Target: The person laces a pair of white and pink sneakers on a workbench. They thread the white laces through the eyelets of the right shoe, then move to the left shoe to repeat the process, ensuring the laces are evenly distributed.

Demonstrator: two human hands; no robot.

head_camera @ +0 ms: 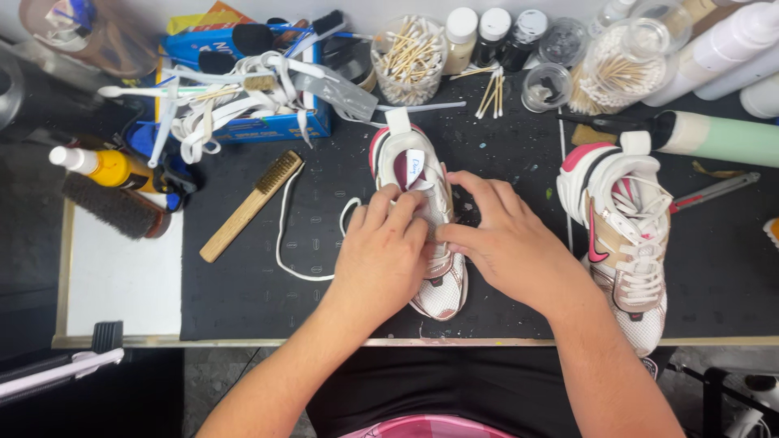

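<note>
- While both hands work at centre, the black mat (268,308) carries two sneakers: one laced (629,235) at 3 o'clock, set aside, and one unlaced (422,174) at centre.
- Left hand (381,251): fingers together, pressing the unlaced sneaker's eyelet area, apparently steadying it.
- Right hand (507,239): fingertips pinched at the same spot, likely on the lace.
- One loose white lace (284,235) trails toward 9 o'clock.
- One wooden brush (251,205) lies at 10 o'clock.
</note>
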